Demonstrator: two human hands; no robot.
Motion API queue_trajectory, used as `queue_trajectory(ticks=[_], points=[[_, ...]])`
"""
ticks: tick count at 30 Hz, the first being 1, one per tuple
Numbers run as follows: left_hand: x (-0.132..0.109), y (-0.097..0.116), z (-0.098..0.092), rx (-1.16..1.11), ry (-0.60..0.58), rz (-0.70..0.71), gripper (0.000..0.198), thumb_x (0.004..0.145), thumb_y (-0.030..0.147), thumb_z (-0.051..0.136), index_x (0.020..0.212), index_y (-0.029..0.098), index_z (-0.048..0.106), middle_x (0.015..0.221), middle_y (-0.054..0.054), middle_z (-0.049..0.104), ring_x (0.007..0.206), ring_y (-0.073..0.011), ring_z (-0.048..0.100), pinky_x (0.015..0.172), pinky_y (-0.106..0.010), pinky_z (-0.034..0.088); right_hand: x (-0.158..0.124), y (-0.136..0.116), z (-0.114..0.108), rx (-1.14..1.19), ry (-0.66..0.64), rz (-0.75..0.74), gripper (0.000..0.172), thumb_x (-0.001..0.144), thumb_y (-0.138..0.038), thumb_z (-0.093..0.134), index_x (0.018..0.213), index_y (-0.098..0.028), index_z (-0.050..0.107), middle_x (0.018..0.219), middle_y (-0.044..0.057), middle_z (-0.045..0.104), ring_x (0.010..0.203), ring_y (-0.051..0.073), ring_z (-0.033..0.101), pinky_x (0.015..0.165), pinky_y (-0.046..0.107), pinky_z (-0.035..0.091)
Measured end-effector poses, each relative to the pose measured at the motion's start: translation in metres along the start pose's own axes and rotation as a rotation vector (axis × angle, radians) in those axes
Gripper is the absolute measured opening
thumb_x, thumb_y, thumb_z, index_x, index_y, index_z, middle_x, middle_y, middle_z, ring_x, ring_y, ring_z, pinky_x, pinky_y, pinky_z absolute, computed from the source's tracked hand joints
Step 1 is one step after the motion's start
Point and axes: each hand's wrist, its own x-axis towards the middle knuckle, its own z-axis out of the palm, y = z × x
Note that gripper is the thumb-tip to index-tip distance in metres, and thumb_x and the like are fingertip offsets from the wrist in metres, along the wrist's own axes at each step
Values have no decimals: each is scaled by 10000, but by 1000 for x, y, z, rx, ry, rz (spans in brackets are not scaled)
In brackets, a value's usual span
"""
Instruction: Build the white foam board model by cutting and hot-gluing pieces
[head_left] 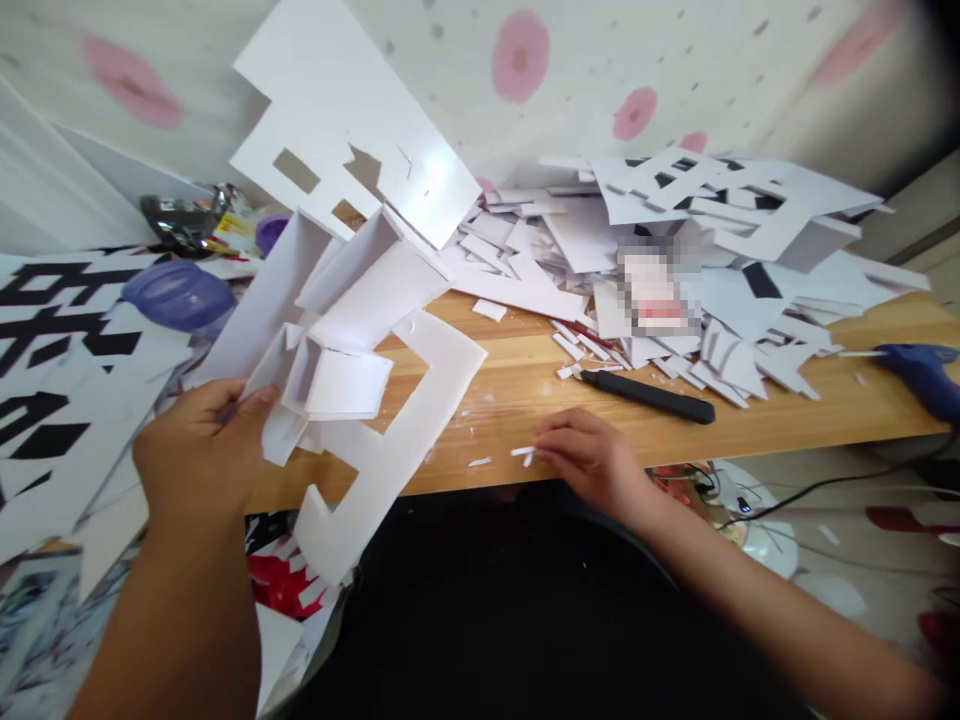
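Two hands busy: left hand (199,450) grips a white foam model (352,350) tilted over the desk (750,400) edge, right hand (589,455) pinches a tiny foam strip (523,453) on the desk, near a black knife (649,395).

Matt white foam-board model (352,370), wooden table (517,380)

Left hand (196,455) holding foam-board model (352,350), right hand (592,460) pinching white scrap (523,454)
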Motion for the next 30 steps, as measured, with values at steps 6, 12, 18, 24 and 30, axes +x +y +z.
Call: queue_trajectory(ticks=[6, 12, 18, 24, 30], points=[[-1, -7, -7, -34, 1, -56, 312, 680, 347, 660, 949, 213, 745, 725, 57, 655, 668, -141, 564, 669, -263, 469, 27, -29, 38, -161, -250, -204, 180, 909, -153, 533, 909, -202, 707, 897, 63, 673, 832, 180, 553, 753, 307, 450], [-2, -15, -10, -17, 12, -74, 299, 692, 380, 636, 919, 223, 750, 676, 66, 613, 571, -105, 468, 656, -263, 478, 39, -23, 43, -221, -278, -162, 152, 894, -154, 558, 843, -200, 694, 921, 57, 666, 853, 178, 519, 785, 304, 418], [1, -12, -10, -15, 25, -57, 272, 710, 379, 627, 898, 218, 740, 675, 64, 616, 611, -120, 500, 640, -254, 467, 65, -19, 57, -298, -276, -137, 199, 911, -196, 557, 768, -200, 694, 870, 58, 661, 813, 185, 496, 772, 315, 398], [2, -1, -13, -48, 42, -103, 247, 693, 324, 651, 891, 213, 746, 711, 51, 648, 661, -139, 560, 665, -247, 455, 78, -19, 61, -335, -291, -148, 195, 907, -177, 551, 765, -185, 684, 900, 68, 659, 842, 197, 469, 779, 331, 363], [3, 4, -9, -18, 57, -150, 293, 672, 365, 690, 941, 265, 752, 714, 58, 667, 626, -145, 570, 606, -246, 432, 44, -34, 36, -300, -390, -216, 192, 914, -341, 566, 821, -194, 646, 889, 45, 637, 901, 196, 490, 832, 353, 337]])
